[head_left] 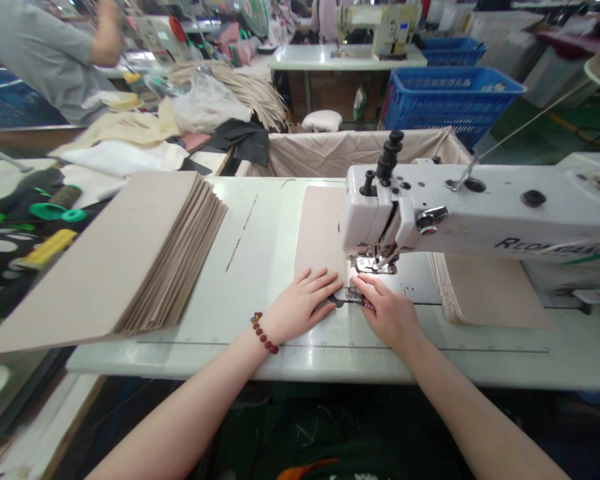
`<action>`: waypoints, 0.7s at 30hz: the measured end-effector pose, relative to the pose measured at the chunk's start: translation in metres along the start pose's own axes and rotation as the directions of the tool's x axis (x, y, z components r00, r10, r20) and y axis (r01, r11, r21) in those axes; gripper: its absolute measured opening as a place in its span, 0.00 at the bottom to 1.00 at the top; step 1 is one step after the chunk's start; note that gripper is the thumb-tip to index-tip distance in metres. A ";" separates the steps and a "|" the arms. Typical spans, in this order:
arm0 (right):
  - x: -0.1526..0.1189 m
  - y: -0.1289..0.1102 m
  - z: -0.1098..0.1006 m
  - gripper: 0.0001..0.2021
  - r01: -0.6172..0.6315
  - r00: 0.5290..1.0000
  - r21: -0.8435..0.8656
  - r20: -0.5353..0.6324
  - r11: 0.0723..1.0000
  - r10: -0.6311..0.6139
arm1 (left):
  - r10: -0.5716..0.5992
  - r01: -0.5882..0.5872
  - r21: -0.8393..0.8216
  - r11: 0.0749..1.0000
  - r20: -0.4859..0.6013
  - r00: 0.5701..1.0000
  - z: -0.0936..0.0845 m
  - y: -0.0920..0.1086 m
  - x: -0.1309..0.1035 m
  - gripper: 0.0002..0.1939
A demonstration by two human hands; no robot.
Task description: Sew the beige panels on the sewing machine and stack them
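A beige panel (320, 227) lies flat on the sewing table, its right edge at the presser foot (375, 265) of a white sewing machine (460, 207). My left hand (303, 303), a beaded bracelet at its wrist, rests open with fingers spread on the panel's near end. Just in front of the presser foot, my right hand (387, 310) has its fingertips drawn together. A bit of purple shows under those fingers; what it belongs to is hidden. Between my hands sits a small metal fitting (351, 295) with a dark curved part.
A thick stack of beige panels (105, 253) stands at the left. More panels (495, 290) lie under the machine arm at right. Thread spools (50, 247) and fabric scraps clutter the far left. Behind are a cloth-lined bin (320, 157), a blue crate (450, 100) and another person (45, 53).
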State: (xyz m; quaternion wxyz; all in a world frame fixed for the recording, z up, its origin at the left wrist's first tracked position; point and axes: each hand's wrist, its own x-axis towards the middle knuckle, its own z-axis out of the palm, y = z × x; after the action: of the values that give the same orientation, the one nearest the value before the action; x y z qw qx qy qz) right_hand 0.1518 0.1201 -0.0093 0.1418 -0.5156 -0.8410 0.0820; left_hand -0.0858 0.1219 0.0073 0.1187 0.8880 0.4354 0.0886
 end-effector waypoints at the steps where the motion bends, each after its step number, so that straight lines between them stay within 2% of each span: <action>1: 0.000 0.000 0.001 0.29 0.002 1.000 0.001 -0.003 1.000 -0.002 | 0.000 0.000 0.003 1.000 0.000 1.000 0.000 -0.002 0.003 0.26; 11: 0.001 0.003 0.003 0.26 -0.003 1.000 0.029 -0.018 1.000 0.004 | -0.030 0.032 0.062 0.998 -0.027 0.999 0.003 -0.017 0.028 0.28; 21: 0.002 0.004 0.005 0.25 -0.010 1.000 0.046 -0.024 0.999 0.011 | -0.046 0.050 0.057 0.997 -0.060 0.997 0.010 -0.021 0.031 0.30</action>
State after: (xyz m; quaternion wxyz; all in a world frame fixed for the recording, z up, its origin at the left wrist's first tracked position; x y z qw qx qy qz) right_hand 0.1530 0.1237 -0.0148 0.1633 -0.5174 -0.8345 0.0956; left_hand -0.0803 0.1575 -0.0068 0.0819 0.8773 0.4623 0.0990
